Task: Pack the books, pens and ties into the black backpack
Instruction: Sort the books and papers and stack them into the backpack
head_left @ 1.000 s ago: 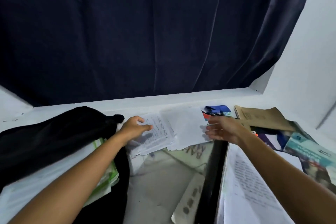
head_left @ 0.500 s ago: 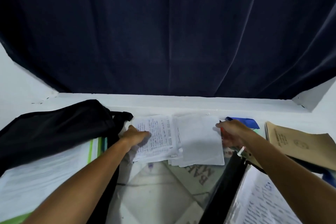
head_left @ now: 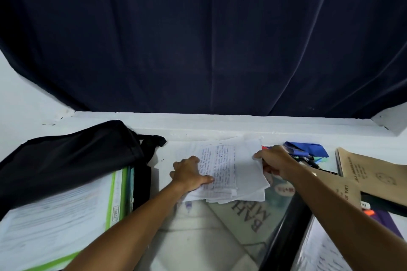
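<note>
The black backpack (head_left: pixel 72 156) lies open at the left with a green-edged book (head_left: pixel 66 222) sticking out of its mouth. A stack of handwritten loose papers (head_left: pixel 224 171) lies in the middle of the white table. My left hand (head_left: pixel 189 175) rests flat on the stack's left side. My right hand (head_left: pixel 273 160) pinches the stack's right edge. Just behind that hand lie pens (head_left: pixel 306 158) and a blue folded tie (head_left: pixel 308 148). Brown-covered books (head_left: pixel 374 174) sit at the right.
A dark blue curtain (head_left: pixel 209 39) hangs behind the white ledge (head_left: pixel 220 123). A book with large printed letters (head_left: pixel 246 218) lies under the papers, a black bar (head_left: pixel 284 231) crosses in front, and a written sheet (head_left: pixel 326 253) is at the lower right.
The view has swung left and down. My right hand has come from above the tie onto the papers' right edge and taken hold. My left hand stays on the stack.
</note>
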A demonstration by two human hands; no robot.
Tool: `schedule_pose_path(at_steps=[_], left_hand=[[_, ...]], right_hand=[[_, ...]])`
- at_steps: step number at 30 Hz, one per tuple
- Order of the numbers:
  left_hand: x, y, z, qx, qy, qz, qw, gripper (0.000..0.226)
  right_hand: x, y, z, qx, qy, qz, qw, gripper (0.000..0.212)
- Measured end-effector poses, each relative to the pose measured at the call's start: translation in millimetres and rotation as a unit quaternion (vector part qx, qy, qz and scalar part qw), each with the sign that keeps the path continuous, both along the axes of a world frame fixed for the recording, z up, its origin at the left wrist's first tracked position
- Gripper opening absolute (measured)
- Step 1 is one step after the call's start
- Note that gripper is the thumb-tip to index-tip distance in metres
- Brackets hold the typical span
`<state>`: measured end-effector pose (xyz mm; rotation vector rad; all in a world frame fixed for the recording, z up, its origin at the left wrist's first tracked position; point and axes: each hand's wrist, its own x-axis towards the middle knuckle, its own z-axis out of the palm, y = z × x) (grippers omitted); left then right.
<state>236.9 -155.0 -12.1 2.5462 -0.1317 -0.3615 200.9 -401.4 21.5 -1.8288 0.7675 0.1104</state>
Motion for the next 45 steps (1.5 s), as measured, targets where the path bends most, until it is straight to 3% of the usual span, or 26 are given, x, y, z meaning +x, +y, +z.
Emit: schedule_pose_path(at_steps=[8,12,15,20,21,23,26,28,36,41,43,45], left_hand=[[-14.5,-30.8,-5.0,0.017,-0.024,-0.06,0.998,0.077],[-25.4,-50.1,-7.9,0.009,-0.056,-0.084,0.995,0.073],[-27.2,-51.8,-9.4,-0.062,-0.089,-0.061,0.992,0.066],[-24.0,-37.0,-6.9,-0.235,-0.069,0.007,0.97,0.033],[-21.2,-31.8,-7.5,-0.23,-0.094,0.029,0.968,0.031],[-11.8,-18.4,-11.7,-0.128,-0.154,0.071,0.977,0.038],[-1.0,-1.0,-18.7,0.049,-0.059,0.068,0.995,0.05],[-1.8,-0.5,-24.1,0.075,-0.023,0.035,0.996,0.055],[-12.6,-11.5,-22.4,0.105,-0.02,-0.057,0.993,0.075],[-22.6,-23.9,-18.4,-0.003,0.014,-0.076,0.997,0.068],[-30.7,-29.5,-13.6,-0.102,0.043,-0.06,0.992,0.066],[-36.3,-30.3,-7.6,-0.224,0.057,-0.026,0.973,0.045]], right_hand=[[4.4,22.3,4.5,-0.062,-0.028,0.025,0.997,0.015],[1.9,29.9,4.0,-0.043,-0.047,0.05,0.997,0.039],[-3.3,32.6,5.3,-0.01,-0.053,0.027,0.998,0.051],[-4.9,31.1,-0.3,-0.027,-0.047,0.007,0.999,0.067],[-5.5,30.5,-1.1,-0.029,-0.045,0.003,0.999,0.073],[-8.2,28.6,-3.1,-0.033,-0.048,-0.004,0.998,0.074],[-11.9,26.9,-5.2,-0.04,-0.073,0.0,0.997,0.062],[-12.8,27.7,-7.1,-0.021,-0.084,0.003,0.996,0.059],[-15.1,27.7,-14.6,0.098,-0.118,0.019,0.988,0.042],[-19.6,23.0,-12.0,0.195,-0.064,0.043,0.978,0.034],[-22.2,23.0,-11.2,0.208,-0.064,0.053,0.975,0.035],[-25.2,22.4,-11.8,0.209,-0.068,0.059,0.974,0.038]])
